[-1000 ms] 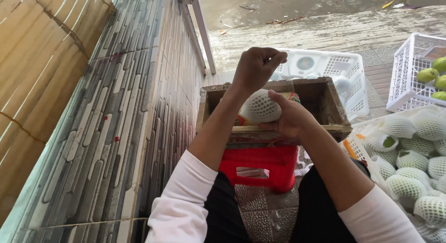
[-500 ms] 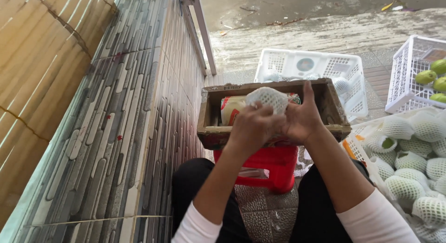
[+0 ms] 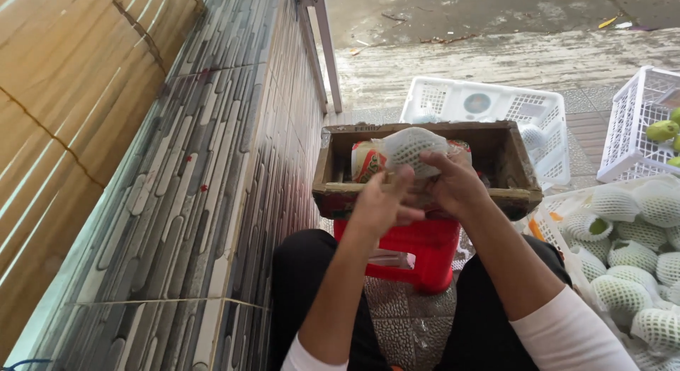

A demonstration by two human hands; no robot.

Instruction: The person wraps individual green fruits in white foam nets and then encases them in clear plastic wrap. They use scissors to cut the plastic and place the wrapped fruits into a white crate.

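Rough worn wooden box (image 3: 425, 195), glossy red plastic stool (image 3: 418, 247)
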